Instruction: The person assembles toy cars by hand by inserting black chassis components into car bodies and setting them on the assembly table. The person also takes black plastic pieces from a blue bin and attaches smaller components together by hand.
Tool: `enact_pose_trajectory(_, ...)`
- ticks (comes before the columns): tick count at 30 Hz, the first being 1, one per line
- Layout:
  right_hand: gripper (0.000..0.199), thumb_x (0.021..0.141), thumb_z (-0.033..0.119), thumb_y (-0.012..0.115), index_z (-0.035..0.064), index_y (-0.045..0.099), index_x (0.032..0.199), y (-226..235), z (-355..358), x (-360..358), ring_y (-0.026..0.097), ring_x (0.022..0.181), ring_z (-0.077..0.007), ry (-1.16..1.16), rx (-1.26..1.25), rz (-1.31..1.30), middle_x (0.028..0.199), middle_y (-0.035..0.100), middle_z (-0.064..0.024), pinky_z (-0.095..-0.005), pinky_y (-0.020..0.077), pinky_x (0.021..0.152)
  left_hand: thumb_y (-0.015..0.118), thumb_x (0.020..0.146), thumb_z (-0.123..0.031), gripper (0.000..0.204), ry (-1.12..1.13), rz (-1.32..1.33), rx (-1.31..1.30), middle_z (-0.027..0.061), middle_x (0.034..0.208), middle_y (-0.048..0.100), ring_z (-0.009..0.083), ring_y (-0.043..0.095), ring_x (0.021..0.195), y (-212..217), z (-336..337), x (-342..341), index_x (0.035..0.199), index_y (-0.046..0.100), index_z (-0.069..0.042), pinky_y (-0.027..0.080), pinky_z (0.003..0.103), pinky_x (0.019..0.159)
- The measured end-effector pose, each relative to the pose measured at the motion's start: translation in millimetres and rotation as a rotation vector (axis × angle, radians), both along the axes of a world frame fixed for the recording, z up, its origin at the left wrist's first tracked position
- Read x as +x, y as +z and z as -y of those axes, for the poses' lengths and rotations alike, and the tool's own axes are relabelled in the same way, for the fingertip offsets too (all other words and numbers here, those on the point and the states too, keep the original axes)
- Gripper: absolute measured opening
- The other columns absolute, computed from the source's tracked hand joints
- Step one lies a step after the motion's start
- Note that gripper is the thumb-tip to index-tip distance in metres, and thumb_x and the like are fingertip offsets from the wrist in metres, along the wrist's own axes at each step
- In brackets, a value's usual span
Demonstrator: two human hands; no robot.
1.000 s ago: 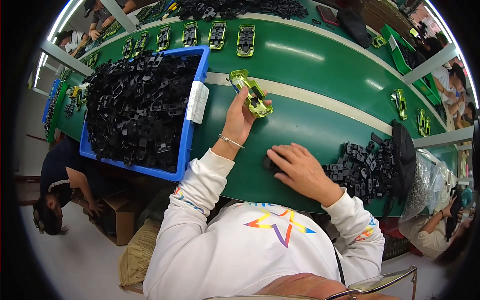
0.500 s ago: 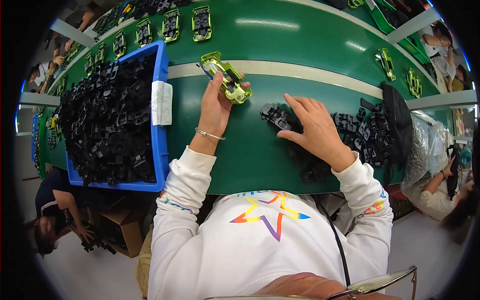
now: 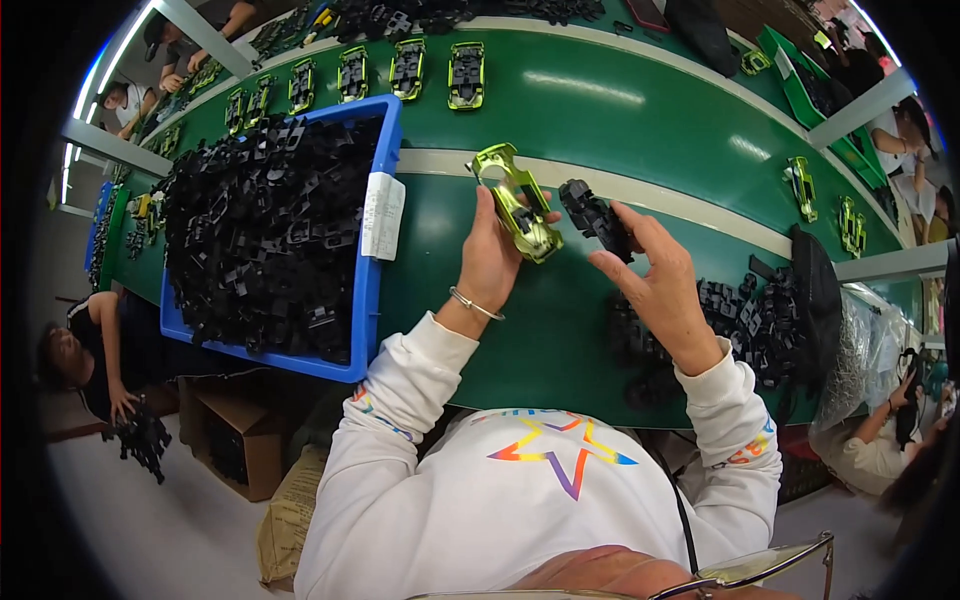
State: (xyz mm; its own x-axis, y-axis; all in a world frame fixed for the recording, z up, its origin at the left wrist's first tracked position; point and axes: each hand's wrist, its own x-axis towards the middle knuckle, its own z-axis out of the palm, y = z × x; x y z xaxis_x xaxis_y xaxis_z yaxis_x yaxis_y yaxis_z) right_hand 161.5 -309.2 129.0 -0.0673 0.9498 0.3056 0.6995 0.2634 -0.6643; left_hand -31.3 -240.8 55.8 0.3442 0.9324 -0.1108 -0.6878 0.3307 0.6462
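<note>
Green table (image 3: 450, 340) below all my fingers. One blue bin (image 3: 388, 150) left of left fingers, heaped with black pieces (image 3: 270, 230), too many to count. One loose black pile (image 3: 765, 330) right of right fingers. My left hand (image 3: 490, 255) part-curled, holding one car shell (image 3: 538, 238): glossy lime-green, long, openings through it, tilted. Six black-filled shells (image 3: 466, 75) in row beyond left fingers; two shells (image 3: 803, 188) well right of right fingers. My right hand (image 3: 662, 285) pinching one black insert (image 3: 592, 212), fingers parted its width: narrow, lumpy, just beside shell.
</note>
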Motion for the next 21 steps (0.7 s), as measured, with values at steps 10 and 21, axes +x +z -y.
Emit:
enact_pose_trajectory(10, 0.054, 0.077, 0.034, 0.08, 0.0051, 0.059, 0.118, -8.1, -26.9, -43.3, 0.061, 0.075, -0.0291, 0.026, 0.16, 0.086, 0.095, 0.065, -0.0113, -0.0377, 0.049, 0.066, 0.025, 0.106, -0.048, 0.055, -0.036, -0.01, 0.079, 0.0086, 0.128, 0.057, 0.0212, 0.055, 0.119, 15.4, 15.5, 5.8, 0.138, 0.043, -0.008, 0.044, 0.039, 0.103)
enact_pose_trajectory(21, 0.057, 0.079, 0.036, 0.077, 0.006, 0.059, 0.124, 10.7, -23.7, -45.1, 0.058, 0.071, -0.0281, 0.01, 0.18, 0.263, 0.088, 0.061, -0.0094, -0.0386, 0.0473, 0.065, 0.028, 0.106, -0.05, 0.054, -0.038, -0.046, 0.086, 0.0082, 0.123, 0.06, 0.0195, 0.058, 0.115, 14.8, 19.9, 6.4, 0.133, 0.047, -0.006, 0.046, 0.038, 0.1)
